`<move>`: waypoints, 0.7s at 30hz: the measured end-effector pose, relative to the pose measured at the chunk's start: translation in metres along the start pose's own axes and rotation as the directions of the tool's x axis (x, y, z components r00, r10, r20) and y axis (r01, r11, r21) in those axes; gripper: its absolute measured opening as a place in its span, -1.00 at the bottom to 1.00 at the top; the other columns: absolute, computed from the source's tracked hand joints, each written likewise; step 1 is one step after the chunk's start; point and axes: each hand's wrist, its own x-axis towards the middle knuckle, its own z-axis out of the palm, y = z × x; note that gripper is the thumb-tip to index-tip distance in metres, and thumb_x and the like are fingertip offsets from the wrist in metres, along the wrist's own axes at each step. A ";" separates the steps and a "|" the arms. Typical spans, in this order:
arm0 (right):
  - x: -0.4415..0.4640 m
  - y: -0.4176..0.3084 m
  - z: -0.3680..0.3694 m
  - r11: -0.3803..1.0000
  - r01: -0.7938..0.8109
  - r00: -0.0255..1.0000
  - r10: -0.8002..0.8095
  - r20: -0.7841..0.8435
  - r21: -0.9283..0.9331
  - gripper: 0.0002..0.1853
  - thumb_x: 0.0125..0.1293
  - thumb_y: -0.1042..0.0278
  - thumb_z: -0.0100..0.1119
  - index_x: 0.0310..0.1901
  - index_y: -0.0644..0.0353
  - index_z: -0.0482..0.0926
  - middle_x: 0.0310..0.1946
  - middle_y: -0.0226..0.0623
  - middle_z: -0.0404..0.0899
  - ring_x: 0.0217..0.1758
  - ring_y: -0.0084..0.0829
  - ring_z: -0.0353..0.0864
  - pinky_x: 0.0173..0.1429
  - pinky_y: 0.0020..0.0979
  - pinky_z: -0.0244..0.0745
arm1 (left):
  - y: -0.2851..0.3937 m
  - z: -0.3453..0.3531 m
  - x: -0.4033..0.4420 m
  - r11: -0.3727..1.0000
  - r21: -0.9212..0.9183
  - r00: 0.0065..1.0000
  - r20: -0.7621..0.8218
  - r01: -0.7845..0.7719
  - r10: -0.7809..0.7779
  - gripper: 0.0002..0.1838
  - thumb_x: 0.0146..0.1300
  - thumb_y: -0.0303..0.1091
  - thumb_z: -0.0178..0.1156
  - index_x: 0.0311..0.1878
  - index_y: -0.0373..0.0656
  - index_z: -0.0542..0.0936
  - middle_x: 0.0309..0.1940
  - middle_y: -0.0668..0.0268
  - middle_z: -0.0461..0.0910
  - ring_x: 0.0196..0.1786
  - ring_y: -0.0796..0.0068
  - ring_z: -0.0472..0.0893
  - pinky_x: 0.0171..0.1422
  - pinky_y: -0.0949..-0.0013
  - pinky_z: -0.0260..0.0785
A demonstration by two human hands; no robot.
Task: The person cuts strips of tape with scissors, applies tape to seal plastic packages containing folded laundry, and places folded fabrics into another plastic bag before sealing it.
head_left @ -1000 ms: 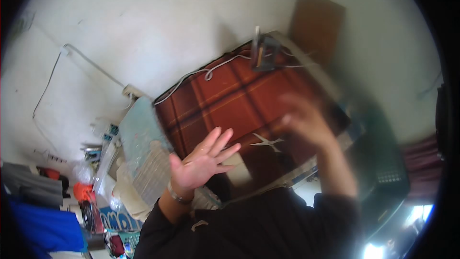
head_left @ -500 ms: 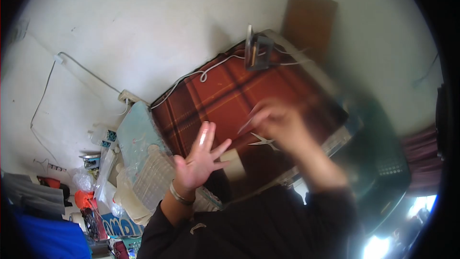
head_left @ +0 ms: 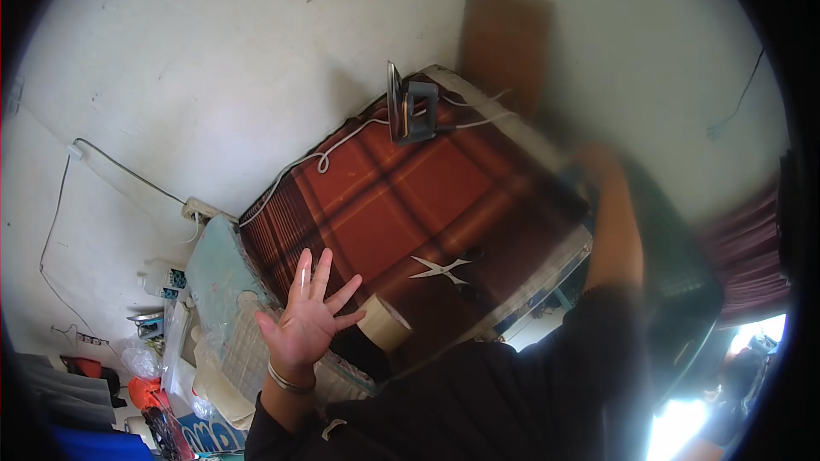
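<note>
My left hand point(head_left: 303, 324) is raised with its palm showing and its fingers spread. A shiny clear strip lies along one of its fingers, and a bracelet circles the wrist. Just right of that hand is a wide roll of tan tape point(head_left: 384, 323) on the table's near side. A pair of scissors point(head_left: 442, 270) rests on the plaid cloth with its blades apart. My right hand point(head_left: 598, 160) is stretched out past the table's right edge. It is blurred, and its fingers and anything in them cannot be made out.
A red-brown plaid cloth point(head_left: 427, 192) covers the table. Toward the back stand a phone-like slab and a grey holder point(head_left: 421, 111), with a white cable running to a power strip point(head_left: 202, 210). A brown board point(head_left: 506, 43) leans in the corner. Bags and bottles crowd the left.
My right hand has moved from above the scissors to the far right; the thin clear piece it held no longer shows there. My left hand stays spread, lower and further left in view.
</note>
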 end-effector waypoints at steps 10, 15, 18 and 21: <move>-0.056 -0.084 -0.013 0.816 -0.444 0.871 0.298 -0.390 -0.370 -0.39 -0.03 -0.22 0.36 0.09 -0.18 0.60 0.30 -0.14 0.36 0.53 -0.05 -0.05 0.31 0.47 -0.05 | 0.005 0.002 -0.008 1.000 0.007 0.999 0.025 0.023 -0.023 0.24 -0.03 0.70 -0.18 0.53 0.12 -0.35 0.55 0.11 -0.40 0.47 -0.30 0.04 0.31 -0.30 0.21; -0.069 -0.141 0.001 0.964 0.207 0.966 -0.175 -0.190 0.165 -0.31 0.06 -0.07 0.39 0.20 0.10 0.50 0.31 -0.12 0.34 0.34 -0.08 0.35 0.37 -0.05 0.25 | 0.000 0.005 -0.006 0.990 -0.041 0.984 0.129 0.133 -0.127 0.23 -0.03 0.69 -0.15 0.54 0.10 -0.29 0.54 0.03 -0.29 0.46 -0.28 0.09 0.37 -0.16 0.19; -0.176 -0.271 -0.005 0.699 0.185 0.886 -0.423 0.190 0.691 -0.36 0.13 0.02 0.38 0.17 0.23 0.50 0.27 -0.10 0.38 0.24 -0.17 0.46 0.30 -0.25 0.34 | -0.005 0.009 -0.001 0.985 -0.023 0.973 0.161 0.173 -0.167 0.23 -0.02 0.69 -0.16 0.54 0.10 -0.30 0.54 0.02 -0.25 0.46 -0.22 0.11 0.40 -0.08 0.18; -0.224 -0.327 0.019 0.450 0.162 0.571 -0.769 0.289 0.878 -0.43 0.18 0.12 0.35 0.18 0.24 0.50 0.24 -0.12 0.39 0.21 -0.31 0.47 0.23 -0.30 0.41 | -0.009 0.011 0.002 0.974 -0.011 0.950 0.223 0.226 -0.218 0.26 -0.06 0.70 -0.15 0.54 0.10 -0.33 0.54 0.02 -0.22 0.47 -0.19 0.11 0.41 -0.03 0.18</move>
